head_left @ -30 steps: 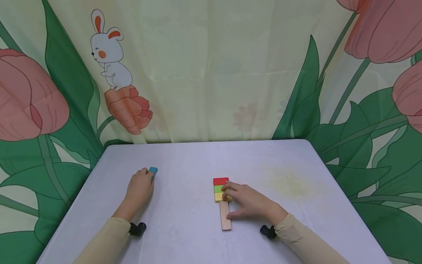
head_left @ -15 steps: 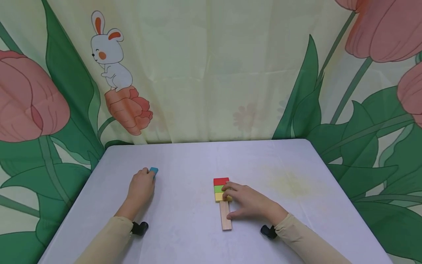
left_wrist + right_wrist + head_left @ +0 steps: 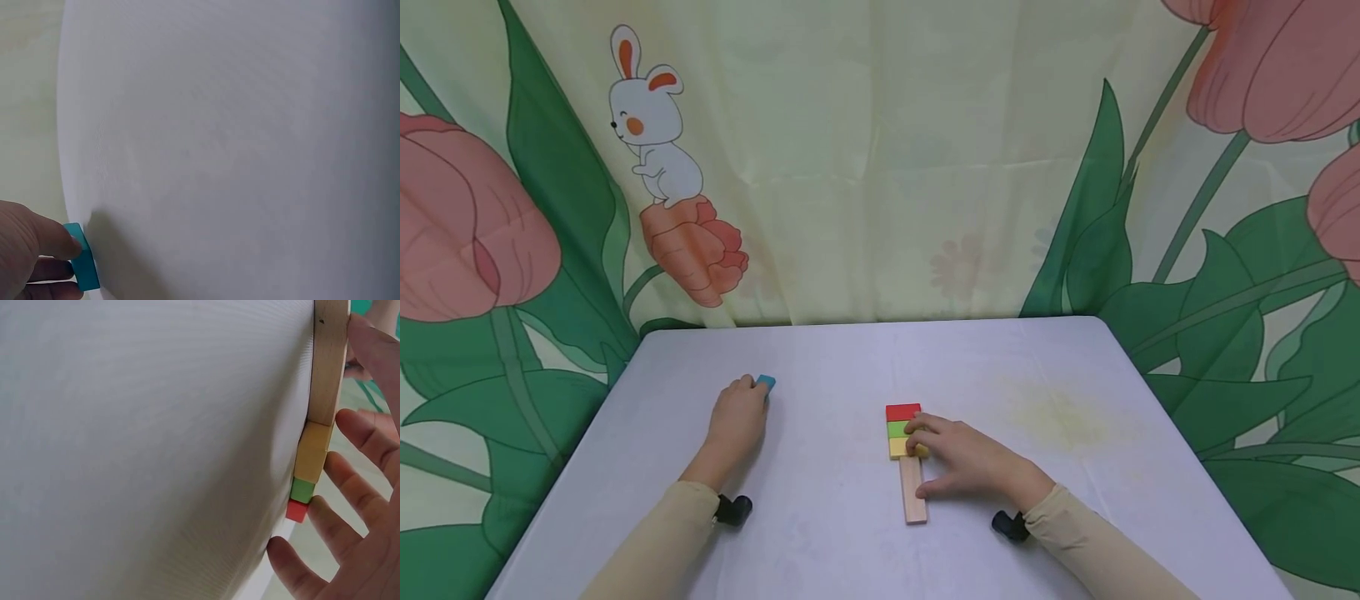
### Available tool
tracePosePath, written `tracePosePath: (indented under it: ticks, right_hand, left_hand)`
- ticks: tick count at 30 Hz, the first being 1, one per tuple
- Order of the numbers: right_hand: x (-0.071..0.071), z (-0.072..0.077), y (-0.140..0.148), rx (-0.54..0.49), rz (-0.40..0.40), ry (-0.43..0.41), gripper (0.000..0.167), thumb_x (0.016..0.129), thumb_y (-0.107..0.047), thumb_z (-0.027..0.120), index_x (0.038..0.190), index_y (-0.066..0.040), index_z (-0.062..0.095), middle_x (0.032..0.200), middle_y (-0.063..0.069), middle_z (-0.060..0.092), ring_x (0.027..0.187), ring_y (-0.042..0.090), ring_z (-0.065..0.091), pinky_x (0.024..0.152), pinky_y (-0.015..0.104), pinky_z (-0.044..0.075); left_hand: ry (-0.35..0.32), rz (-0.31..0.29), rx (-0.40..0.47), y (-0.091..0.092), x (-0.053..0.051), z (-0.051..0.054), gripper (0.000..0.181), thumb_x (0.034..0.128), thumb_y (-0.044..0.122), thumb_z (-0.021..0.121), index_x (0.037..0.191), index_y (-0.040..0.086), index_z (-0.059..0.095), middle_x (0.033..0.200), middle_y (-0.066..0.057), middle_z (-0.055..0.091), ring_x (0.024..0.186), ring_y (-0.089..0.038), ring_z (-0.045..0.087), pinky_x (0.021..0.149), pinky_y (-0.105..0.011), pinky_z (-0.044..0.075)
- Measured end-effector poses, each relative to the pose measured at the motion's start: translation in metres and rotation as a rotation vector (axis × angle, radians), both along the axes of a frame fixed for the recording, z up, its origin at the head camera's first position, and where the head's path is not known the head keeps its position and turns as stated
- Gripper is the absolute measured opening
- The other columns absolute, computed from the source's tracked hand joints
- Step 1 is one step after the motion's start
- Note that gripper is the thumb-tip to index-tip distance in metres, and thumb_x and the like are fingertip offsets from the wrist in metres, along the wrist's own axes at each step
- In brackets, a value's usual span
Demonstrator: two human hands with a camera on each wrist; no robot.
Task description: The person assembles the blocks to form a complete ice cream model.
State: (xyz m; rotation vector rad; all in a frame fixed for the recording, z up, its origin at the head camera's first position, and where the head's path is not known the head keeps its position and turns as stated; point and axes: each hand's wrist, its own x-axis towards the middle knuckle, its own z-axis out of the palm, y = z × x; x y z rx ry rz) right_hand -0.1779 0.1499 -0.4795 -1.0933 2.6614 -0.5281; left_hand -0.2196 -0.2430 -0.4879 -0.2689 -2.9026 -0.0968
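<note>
My left hand (image 3: 737, 423) pinches a blue wooden block (image 3: 766, 382) over the left part of the table. In the left wrist view the thumb lies on one side of the blue block (image 3: 87, 265), two fingers on the other. My right hand (image 3: 973, 462) spreads its fingers along a row of blocks: a red block (image 3: 902, 412) farthest, then a green block (image 3: 897, 429) and a yellow block (image 3: 898, 448). A long plain wood block (image 3: 913, 492) extends from the yellow one towards me. The right thumb touches the plain block; fingertips touch or nearly touch the coloured ones.
A white cloth covers the table (image 3: 827, 517), whose far edge meets a printed curtain (image 3: 820, 167). A yellowish stain (image 3: 1063, 417) marks the cloth right of the blocks. Each wrist wears a small black camera; the left wrist camera (image 3: 734, 510) sits close above the cloth.
My left hand has moved a little to the right with the blue block, slightly away from me. The right hand and the row of blocks have stayed in place.
</note>
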Motion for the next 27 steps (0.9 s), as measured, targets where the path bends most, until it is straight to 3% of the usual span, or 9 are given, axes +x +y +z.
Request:
tracePosePath:
  ticks: [13, 27]
  right_hand:
    - [0.000, 0.000, 0.000, -0.003, 0.003, 0.002, 0.052, 0.083, -0.058, 0.081, 0.123, -0.030, 0.063, 0.144, -0.011, 0.050, 0.126, 0.013, 0.056, 0.107, 0.036, 0.051]
    - [0.003, 0.000, 0.001, -0.021, 0.004, 0.004, 0.051, 0.083, -0.056, 0.082, 0.123, -0.029, 0.063, 0.143, -0.011, 0.051, 0.123, 0.013, 0.056, 0.106, 0.037, 0.052]
  left_hand:
    - [-0.011, -0.016, -0.051, 0.024, -0.006, 0.003, 0.008, 0.0957, 0.002, 0.067, 0.102, -0.001, 0.070, 0.095, -0.019, 0.063, 0.084, -0.033, 0.063, 0.077, -0.045, 0.058]
    - [0.006, -0.057, -0.036, 0.046, -0.009, 0.004, 0.009, 0.0957, 0.000, 0.067, 0.104, 0.001, 0.071, 0.094, -0.017, 0.063, 0.084, -0.031, 0.063, 0.078, -0.044, 0.057]
